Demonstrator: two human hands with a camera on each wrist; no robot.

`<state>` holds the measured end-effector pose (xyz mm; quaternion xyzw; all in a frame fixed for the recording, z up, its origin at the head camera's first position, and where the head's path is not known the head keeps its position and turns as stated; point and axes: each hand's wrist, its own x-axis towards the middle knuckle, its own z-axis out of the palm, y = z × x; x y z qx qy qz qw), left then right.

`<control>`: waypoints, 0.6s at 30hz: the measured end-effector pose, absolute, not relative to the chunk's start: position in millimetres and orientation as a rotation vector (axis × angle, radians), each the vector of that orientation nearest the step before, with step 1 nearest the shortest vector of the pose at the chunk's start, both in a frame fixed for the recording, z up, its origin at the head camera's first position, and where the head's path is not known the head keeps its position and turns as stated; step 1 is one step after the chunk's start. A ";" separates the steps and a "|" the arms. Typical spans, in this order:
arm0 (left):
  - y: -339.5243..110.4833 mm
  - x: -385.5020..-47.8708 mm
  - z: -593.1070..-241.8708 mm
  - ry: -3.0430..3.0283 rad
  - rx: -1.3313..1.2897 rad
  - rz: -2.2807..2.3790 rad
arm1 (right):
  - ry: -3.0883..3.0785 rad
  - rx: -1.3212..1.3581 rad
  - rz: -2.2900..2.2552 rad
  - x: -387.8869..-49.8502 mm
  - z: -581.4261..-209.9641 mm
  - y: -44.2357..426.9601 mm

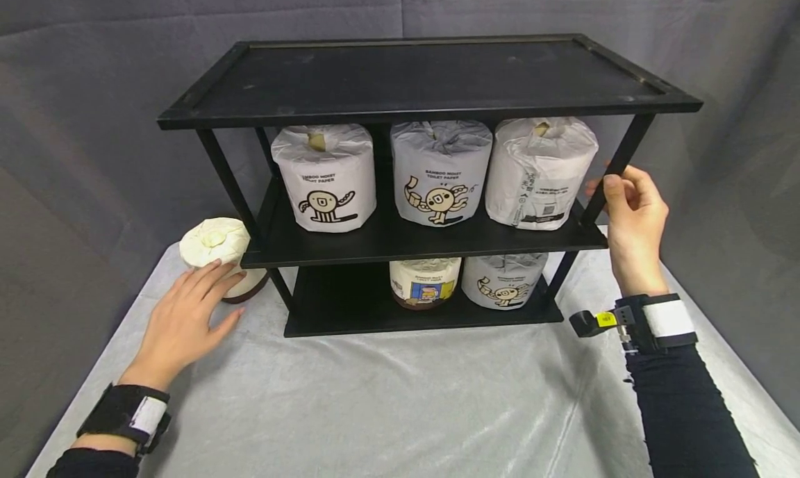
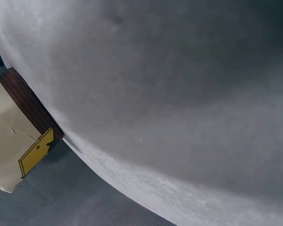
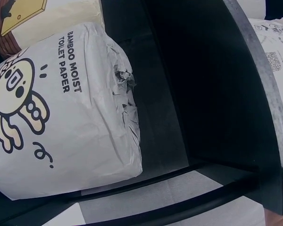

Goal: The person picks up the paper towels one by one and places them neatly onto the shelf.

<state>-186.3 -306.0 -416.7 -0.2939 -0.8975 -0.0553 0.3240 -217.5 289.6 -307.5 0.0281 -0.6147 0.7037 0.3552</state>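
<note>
My left hand (image 1: pixel 187 318) has its fingers extended over the near side of a cream-wrapped toilet paper roll (image 1: pixel 214 240). Whether they touch it is unclear. This roll, with a brown band at its base, stands on the cloth left of a black rack (image 1: pixel 412 82); part of it shows in the left wrist view (image 2: pixel 4 136). On the rack's right side, my right hand (image 1: pixel 640 221) grips the front post (image 1: pixel 627 144), thumb in front and the other fingers partly hidden. The right wrist view looks at a white roll (image 3: pixel 61 122) on the lower shelf.
Three white wrapped rolls, left (image 1: pixel 331 186), centre (image 1: pixel 440 172) and right (image 1: pixel 540 172), stand on the middle shelf. Below are a cream roll (image 1: pixel 425 276) and a white roll (image 1: pixel 505 280). Pale cloth (image 1: pixel 387 401) covers the table; grey curtain (image 1: pixel 112 117) hangs behind.
</note>
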 end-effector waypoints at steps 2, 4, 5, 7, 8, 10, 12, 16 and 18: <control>-306.3 -190.8 -416.2 -2.363 -0.744 -0.149 | -1.582 0.078 1.817 -217.0 -307.5 289.7; -307.1 -195.4 -415.1 -2.375 -0.715 -0.150 | -1.581 0.084 1.813 -216.4 -307.7 289.9; -307.5 -197.5 -414.4 -2.383 -0.700 -0.152 | -1.583 0.086 1.811 -216.3 -307.9 290.0; -308.6 -201.0 -413.4 -2.406 -0.673 -0.147 | -1.574 0.093 1.818 -216.5 -308.6 290.2; -309.1 -202.4 -413.0 -2.420 -0.661 -0.140 | -1.574 0.095 1.816 -216.7 -308.9 290.4; -309.6 -205.0 -412.5 -2.449 -0.643 -0.119 | -1.562 0.098 1.828 -217.0 -309.4 290.4; -309.4 -207.3 -412.0 -2.484 -0.622 -0.095 | -1.553 0.099 1.835 -217.4 -309.8 290.5; -310.2 -213.5 -411.0 -2.516 -0.576 -0.085 | -1.551 0.105 1.824 -218.0 -309.5 289.4; -310.9 -217.1 -410.0 -2.528 -0.547 -0.099 | -1.553 0.110 1.814 -218.5 -309.4 289.0</control>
